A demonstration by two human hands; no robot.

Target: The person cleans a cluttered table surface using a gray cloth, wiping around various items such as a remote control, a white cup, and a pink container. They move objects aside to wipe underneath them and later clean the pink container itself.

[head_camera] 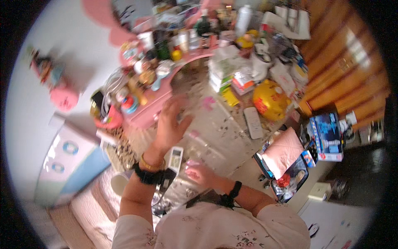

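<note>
My left hand (170, 124) reaches out over the near end of a pink drawer unit (149, 107), fingers apart and blurred, with nothing seen in it. Close to my body, my right hand (202, 174) is curled at the table's near edge, around what looks like a small pink item (193, 164); blur hides its kind. A white device with a small screen (175, 158) lies between my wrists. On the table's clear cover (214, 133), a pink piece (208, 102) lies further out, and a white remote control (253, 123) lies to the right.
A gold piggy bank (271, 99), boxes and a yellow packet (230, 96) stand at the right. Bottles and a mirror (133, 12) line the back. A pink basket (107, 118) holds cables at the left. An open case (292, 183) with a pink pouch (281, 152) lies at the lower right.
</note>
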